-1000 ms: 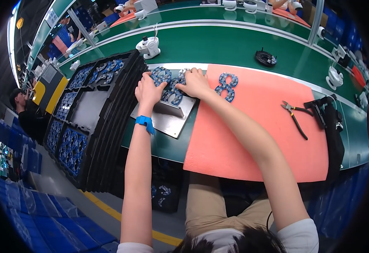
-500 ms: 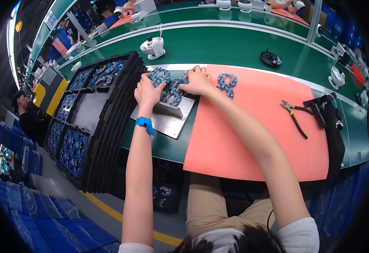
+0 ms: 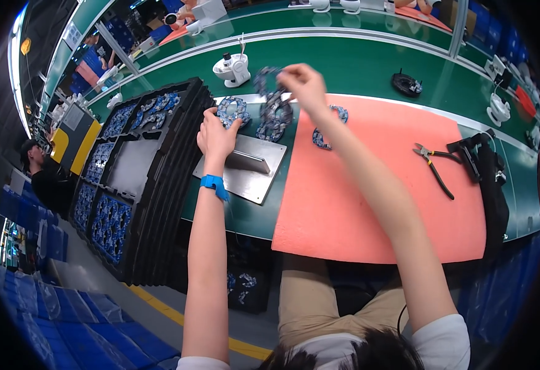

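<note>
My left hand (image 3: 216, 137), with a blue band on its wrist, is closed on a blue circuit board (image 3: 233, 109) made of rounded rings, behind a metal plate fixture (image 3: 254, 169) with an upright fin. My right hand (image 3: 306, 88) pinches the upper end of a second blue board (image 3: 274, 117), shaped like a figure eight and smeared by motion. That board hangs raised at the far edge of the bench, beyond the fixture. Another figure-eight board (image 3: 320, 137) lies on the pink mat (image 3: 369, 203), partly covered by my right forearm.
Stacked black trays (image 3: 159, 203) with blue boards stand at the left. Side cutters (image 3: 435, 169) lie on the mat beside a black device (image 3: 477, 163). On the green conveyor (image 3: 332, 58) are a white device (image 3: 232, 69) and a black coiled part (image 3: 407, 84). People work farther off.
My right hand has risen away from the fixture, lifting the figure-eight board with it. My left hand stays at its board. The devices on the conveyor appear slightly farther right.
</note>
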Demonstrator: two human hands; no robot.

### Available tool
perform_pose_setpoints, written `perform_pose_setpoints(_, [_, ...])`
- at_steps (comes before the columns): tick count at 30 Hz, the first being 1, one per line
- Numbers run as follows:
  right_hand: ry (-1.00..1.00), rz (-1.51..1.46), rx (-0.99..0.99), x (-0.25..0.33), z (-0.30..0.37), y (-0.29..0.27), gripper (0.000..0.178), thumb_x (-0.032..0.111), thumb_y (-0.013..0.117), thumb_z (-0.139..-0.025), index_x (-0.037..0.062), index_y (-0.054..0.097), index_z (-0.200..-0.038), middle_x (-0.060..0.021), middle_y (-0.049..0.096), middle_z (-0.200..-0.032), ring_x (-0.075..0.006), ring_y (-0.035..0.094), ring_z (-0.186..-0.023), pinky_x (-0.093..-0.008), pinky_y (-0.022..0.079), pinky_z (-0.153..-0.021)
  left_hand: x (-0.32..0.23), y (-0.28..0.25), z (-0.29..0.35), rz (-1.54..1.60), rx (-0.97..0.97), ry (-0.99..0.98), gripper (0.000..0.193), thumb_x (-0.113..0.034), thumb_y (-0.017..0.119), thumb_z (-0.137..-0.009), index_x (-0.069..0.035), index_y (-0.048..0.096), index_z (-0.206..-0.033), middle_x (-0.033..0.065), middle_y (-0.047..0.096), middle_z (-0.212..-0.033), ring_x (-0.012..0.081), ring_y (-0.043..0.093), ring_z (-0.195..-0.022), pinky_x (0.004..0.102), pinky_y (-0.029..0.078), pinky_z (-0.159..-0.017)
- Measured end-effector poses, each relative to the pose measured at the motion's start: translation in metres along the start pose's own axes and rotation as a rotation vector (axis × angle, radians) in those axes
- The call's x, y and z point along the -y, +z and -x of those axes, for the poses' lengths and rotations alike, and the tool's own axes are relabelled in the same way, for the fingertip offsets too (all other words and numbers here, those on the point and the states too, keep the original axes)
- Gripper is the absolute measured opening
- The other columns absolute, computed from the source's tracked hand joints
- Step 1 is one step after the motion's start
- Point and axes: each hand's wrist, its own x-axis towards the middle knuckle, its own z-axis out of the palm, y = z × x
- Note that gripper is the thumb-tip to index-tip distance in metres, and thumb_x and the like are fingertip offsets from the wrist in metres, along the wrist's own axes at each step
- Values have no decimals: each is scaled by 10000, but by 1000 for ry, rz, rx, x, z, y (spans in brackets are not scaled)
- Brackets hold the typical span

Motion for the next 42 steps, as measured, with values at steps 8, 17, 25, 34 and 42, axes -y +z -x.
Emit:
perform_pose_setpoints(8, [12,516,-431,-2,6,-176,204,188,651,-847,39,621,-984,-101,698,-790,-146,653,-670,-285,507,-586,-9,1,-1,6,-26,61,692,-369,734,-675,-64,454,-1229,167,583,-1138,329,550,-1105,429,454,-903])
perform_pose_setpoints(17, [-163,1134,-192,-32,41,-188,271,261,619,-827,36,628,-978,-165,573,-1034,-317,538,-1039,-410,449,-892,-100,33,10,297,198,475,509,-146,591,-864,147,377,-1222,372,494,-1123,485,504,-1074,468,422,-953])
perform_pose_setpoints(25, [-118,1035,-110,-28,44,-186,299,281,637,-820,46,647,-1006,-142,581,-1035,-308,539,-1031,-400,452,-895,-92,54,-9,66,610,460,594,-181,503,-877,109,307,-1357,342,288,-1407,513,303,-1297,489,280,-1094])
perform_pose_setpoints(34, [-117,1018,-86,-31,42,-191,286,275,639,-812,62,646,-1001,-119,581,-1020,-289,546,-1010,-388,460,-872,-43,-44,9,254,549,500,350,-194,550,-909,-47,568,-1225,161,582,-1216,315,537,-1156,369,421,-985])
perform_pose_setpoints(42, [-102,1009,-92,-31,42,-195,283,260,638,-799,66,650,-1005,-117,587,-1027,-282,553,-1015,-385,465,-870,-2,-55,68,385,167,566,224,-9,522,-876,5,625,-1075,180,644,-1068,340,620,-1011,368,475,-893])
